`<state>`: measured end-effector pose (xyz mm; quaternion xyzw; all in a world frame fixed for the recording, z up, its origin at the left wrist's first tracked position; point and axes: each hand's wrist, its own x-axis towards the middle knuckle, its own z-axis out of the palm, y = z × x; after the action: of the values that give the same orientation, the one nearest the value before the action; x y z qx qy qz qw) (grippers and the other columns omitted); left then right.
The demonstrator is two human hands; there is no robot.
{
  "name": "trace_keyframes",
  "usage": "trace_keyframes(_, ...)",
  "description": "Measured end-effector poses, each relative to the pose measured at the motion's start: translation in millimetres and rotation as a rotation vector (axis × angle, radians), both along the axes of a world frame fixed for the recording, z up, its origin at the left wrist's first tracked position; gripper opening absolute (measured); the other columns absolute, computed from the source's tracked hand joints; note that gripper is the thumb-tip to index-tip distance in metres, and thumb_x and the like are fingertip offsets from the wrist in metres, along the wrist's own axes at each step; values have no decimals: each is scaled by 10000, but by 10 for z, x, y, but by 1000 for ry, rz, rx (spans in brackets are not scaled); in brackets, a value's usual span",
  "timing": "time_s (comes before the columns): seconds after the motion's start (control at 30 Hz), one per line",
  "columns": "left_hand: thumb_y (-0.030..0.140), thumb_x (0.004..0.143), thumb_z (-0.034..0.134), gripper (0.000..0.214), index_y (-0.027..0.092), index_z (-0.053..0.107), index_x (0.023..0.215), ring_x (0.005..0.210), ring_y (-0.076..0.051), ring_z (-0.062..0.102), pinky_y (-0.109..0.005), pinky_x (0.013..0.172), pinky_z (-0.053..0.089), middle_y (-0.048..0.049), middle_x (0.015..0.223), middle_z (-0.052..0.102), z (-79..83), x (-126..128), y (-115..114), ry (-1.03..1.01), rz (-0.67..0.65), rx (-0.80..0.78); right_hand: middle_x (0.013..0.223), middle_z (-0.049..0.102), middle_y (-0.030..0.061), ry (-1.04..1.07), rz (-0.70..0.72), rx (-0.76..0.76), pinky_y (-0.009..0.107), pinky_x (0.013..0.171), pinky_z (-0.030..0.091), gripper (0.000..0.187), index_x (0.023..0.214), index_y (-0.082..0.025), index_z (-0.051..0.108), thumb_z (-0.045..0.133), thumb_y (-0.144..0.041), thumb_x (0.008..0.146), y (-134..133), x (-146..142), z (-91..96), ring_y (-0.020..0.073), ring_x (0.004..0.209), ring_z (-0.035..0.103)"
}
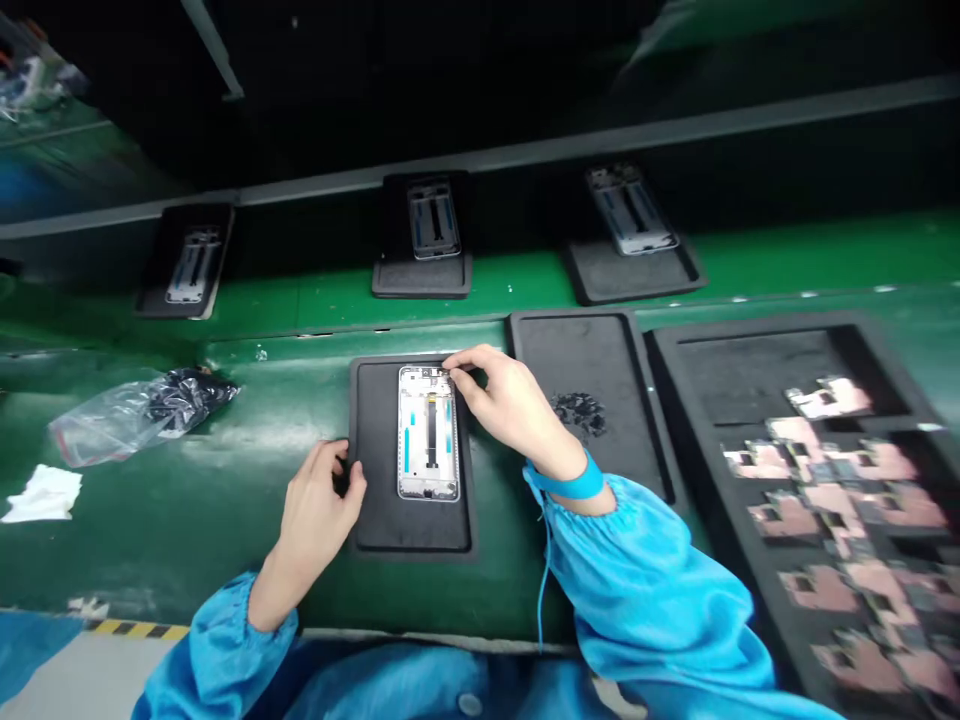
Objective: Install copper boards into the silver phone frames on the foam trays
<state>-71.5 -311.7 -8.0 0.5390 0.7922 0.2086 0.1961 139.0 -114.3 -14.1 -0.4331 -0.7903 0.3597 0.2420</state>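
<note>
A phone mid-frame [429, 480], silver with blue strips and a black ribbon cable, lies in a black tray [375, 530] before me. At its top right corner, my right hand [506, 400] has thumb and forefinger pinched together; whatever is between the fingertips is too small to make out. A blue band [574, 480] circles that wrist. My left hand [319, 505] rests by the tray's left edge, fingers bent and thumb apart, with nothing visible in it. Just right of my right hand is a second black tray [592, 345] bearing a pile of small black parts [579, 412].
On the right, a large black tray [757, 360] carries several circuit boards [832, 500]. Three more phone frames sit on trays along the back ledge, one being the right phone frame [630, 208]. A plastic bag [142, 410] and a white paper piece [45, 495] lie left.
</note>
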Motion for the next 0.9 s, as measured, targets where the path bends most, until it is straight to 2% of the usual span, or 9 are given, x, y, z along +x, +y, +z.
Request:
trace_keyframes(0.13,406,1004,560,321,183,552,1234,791,-198,745,-306,637,594,-132,1119,731,-7,-112,65,-296,189,136,1138,766,107,151,40,-65,403,952,591,212,1101,-181,711,573,-175,940,-24,-4,84,225,1050,747)
trace_keyframes(0.2,446,970,626,360,180,565,1203,951,-214,750,-305,726,615,-154,1209,710,-40,-316,190,-354,251,275,1184,755,124,172,57,-27,404,978,587,249,1157,-163,705,586,-186,939,5,75,163,227,1085,740)
trace_keyframes(0.27,490,903,722,403,182,594,1128,1072,-225,721,-302,819,616,-124,1181,711,-94,-607,403,-349,284,408,1192,752,130,116,10,57,416,973,584,278,1182,-155,715,590,-187,935,66,245,272,236,1056,741)
trace_keyframes(0.37,524,849,808,455,185,593,1065,832,-129,690,-243,749,598,7,915,697,-171,-1129,877,-382,355,460,1121,781,126,-100,-154,109,428,929,583,252,1124,-158,756,608,-188,923,182,610,449,250,947,753)
trace_keyframes(0.47,437,931,765,367,156,573,1068,679,-66,605,-192,676,558,83,751,612,-182,-1590,1478,-360,422,432,984,813,105,-411,-253,-35,408,898,573,174,1005,-175,788,655,-190,894,272,933,569,274,936,761)
trace_keyframes(0.53,371,980,719,298,127,600,1105,707,-93,624,-224,679,568,54,803,634,-156,-1787,1886,-311,465,397,943,819,90,-564,-260,-159,370,862,562,141,911,-196,795,663,-166,873,304,1048,598,271,949,763)
trace_keyframes(0.63,373,1011,674,308,121,663,1188,946,-217,700,-369,816,620,-51,1098,694,-116,-1902,2388,-200,493,337,1004,821,83,-682,-224,-255,321,824,545,174,865,-225,804,646,-152,870,330,1068,582,250,988,761)
trace_keyframes(0.7,394,1010,671,355,139,662,1257,1092,-272,688,-446,920,612,-87,1255,673,-96,-1895,2604,-112,476,306,1025,819,86,-729,-203,-285,310,819,541,147,893,-234,813,672,-195,877,347,1022,544,247,1000,761)
trace_keyframes(0.9,382,1008,674,436,170,603,1383,1279,-308,615,-558,1071,531,-132,1435,599,7,-1622,2830,149,292,240,982,814,111,-786,-182,-317,316,853,553,187,963,-216,813,791,-344,829,417,872,416,268,1030,764)
